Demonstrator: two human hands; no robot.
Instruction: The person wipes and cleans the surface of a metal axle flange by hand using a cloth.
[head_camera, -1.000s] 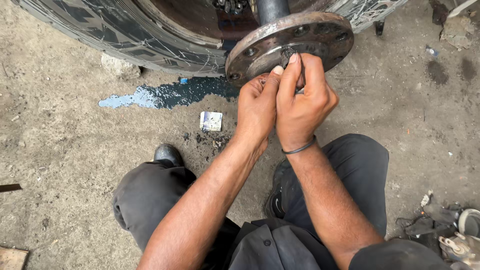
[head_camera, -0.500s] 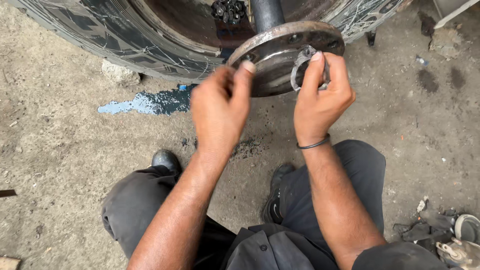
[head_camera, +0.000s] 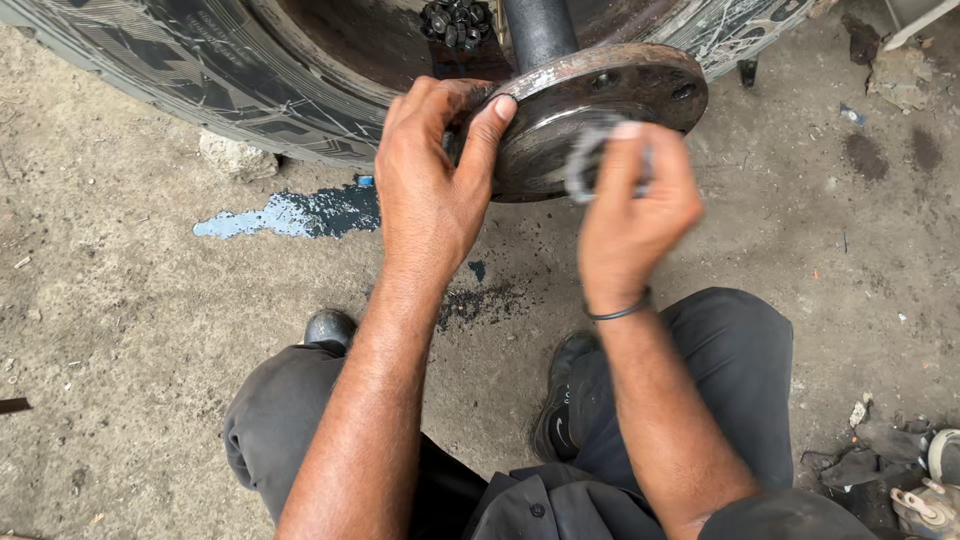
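A round, rusty metal flange (head_camera: 600, 110) on a dark shaft (head_camera: 540, 30) is seen near the top edge of the view, just in front of a large tyre (head_camera: 200, 90) that spans the upper left. The flange's left rim is gripped by the left hand (head_camera: 430, 190), with the thumb laid over its edge. A grey toothed ring (head_camera: 585, 160) is pinched in the fingers of the right hand (head_camera: 635, 215), held against the flange's face; both ring and hand are blurred, so its teeth cannot be made out clearly. Open concrete ground (head_camera: 120, 330) lies to the left and right of the arms, marked by a wet blue-black stain (head_camera: 290, 215) below the tyre. Room below the flange is bounded by the person's bent knees (head_camera: 730, 350) and black shoes (head_camera: 565, 400).
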